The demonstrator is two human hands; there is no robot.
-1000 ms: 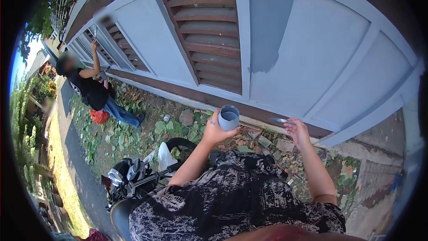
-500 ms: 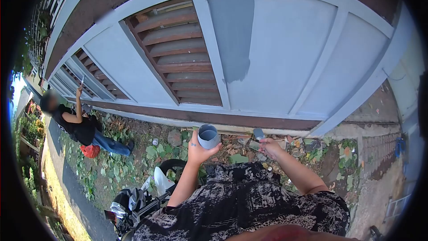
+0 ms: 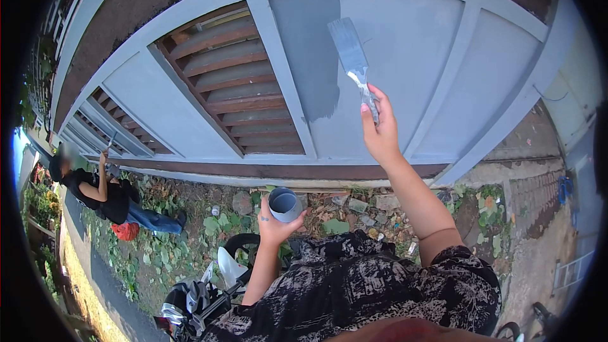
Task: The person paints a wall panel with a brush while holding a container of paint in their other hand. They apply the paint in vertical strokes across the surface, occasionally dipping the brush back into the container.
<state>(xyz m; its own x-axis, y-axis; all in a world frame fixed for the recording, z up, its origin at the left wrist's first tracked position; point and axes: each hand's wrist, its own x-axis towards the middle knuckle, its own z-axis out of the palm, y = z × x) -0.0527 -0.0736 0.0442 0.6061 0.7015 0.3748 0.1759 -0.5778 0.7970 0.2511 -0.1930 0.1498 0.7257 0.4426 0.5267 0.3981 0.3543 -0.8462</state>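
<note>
My right hand is raised in front of the wall, its fingers closed round the handle of a wide paintbrush. The grey-coated bristles point up and overlap the right border of a darker grey painted strip on the pale panel. Lower down, at waist height, my left hand grips a cup of grey paint from its side, with the open top facing me. Paint smudges show on the left fingers.
Left of the panel is a window with brown wooden louvres. Farther left, another person holds a brush up to the wall. A parked motorbike stands close on my left. Plants and stones line the wall's foot.
My right hand has lifted the paintbrush from beside the cup up to the panel. My left hand still holds the cup, and the view has shifted slightly.
</note>
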